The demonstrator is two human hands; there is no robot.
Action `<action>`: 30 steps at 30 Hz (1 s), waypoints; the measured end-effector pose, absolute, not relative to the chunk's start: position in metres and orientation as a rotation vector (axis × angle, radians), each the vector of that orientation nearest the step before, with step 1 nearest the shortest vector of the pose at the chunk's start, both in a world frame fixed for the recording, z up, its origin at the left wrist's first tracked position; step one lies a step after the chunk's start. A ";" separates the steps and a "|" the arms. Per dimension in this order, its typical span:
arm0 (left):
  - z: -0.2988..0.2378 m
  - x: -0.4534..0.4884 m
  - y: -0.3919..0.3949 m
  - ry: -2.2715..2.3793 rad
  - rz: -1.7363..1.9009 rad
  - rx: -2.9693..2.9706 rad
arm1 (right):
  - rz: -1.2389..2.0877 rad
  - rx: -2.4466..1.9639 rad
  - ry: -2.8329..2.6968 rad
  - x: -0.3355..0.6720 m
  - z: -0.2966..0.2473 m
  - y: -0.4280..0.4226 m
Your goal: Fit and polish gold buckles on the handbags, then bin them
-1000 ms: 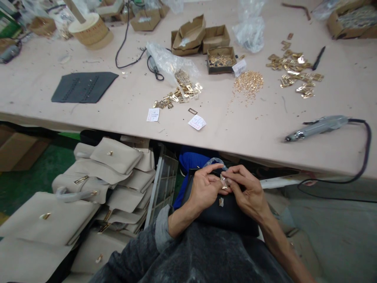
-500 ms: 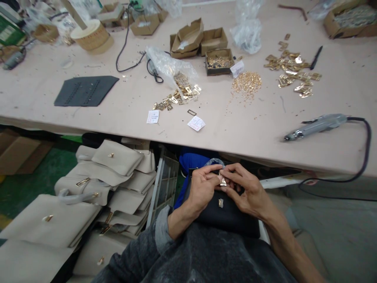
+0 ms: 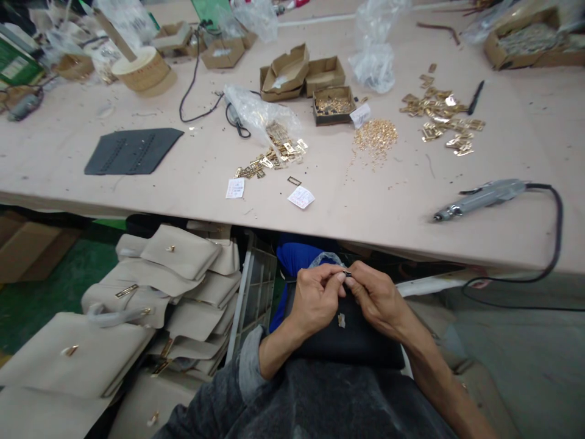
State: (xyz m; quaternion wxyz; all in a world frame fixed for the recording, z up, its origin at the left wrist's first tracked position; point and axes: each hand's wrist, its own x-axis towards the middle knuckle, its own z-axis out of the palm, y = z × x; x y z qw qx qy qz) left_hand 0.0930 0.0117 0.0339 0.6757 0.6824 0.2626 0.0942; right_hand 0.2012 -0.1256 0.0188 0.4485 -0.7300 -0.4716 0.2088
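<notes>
My left hand and my right hand meet above a black bag on my lap. Between their pinched fingertips is a small metal plate, seen almost edge-on and looking dark. Fingers of both hands are closed and cover most of it. Just below them, a small gold clasp with a bit of clear film sits on the bag's black face.
Beige bags are stacked at left beside a grey crate. On the table lie an electric screwdriver, gold frames, a heap of tiny gold pieces, small cardboard boxes and a dark grey sheet.
The metal plate has turned from showing its shiny gold face to nearly edge-on. My right fingers have curled in closer around it. The whole view has shifted slightly.
</notes>
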 end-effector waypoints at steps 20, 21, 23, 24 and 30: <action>0.038 0.103 0.020 0.453 0.318 2.025 | 0.478 -1.953 -0.813 0.185 0.019 -0.114; 0.037 0.103 0.021 0.478 0.311 2.005 | 0.500 -1.966 -0.780 0.185 0.019 -0.113; 0.036 0.104 0.021 0.517 0.283 1.958 | 0.581 -1.983 -0.720 0.187 0.022 -0.113; 0.035 0.104 0.022 0.529 0.267 1.938 | 0.635 -1.987 -0.696 0.189 0.025 -0.114; 0.032 0.106 0.026 0.552 0.237 1.906 | 0.706 -2.005 -0.760 0.199 0.041 -0.114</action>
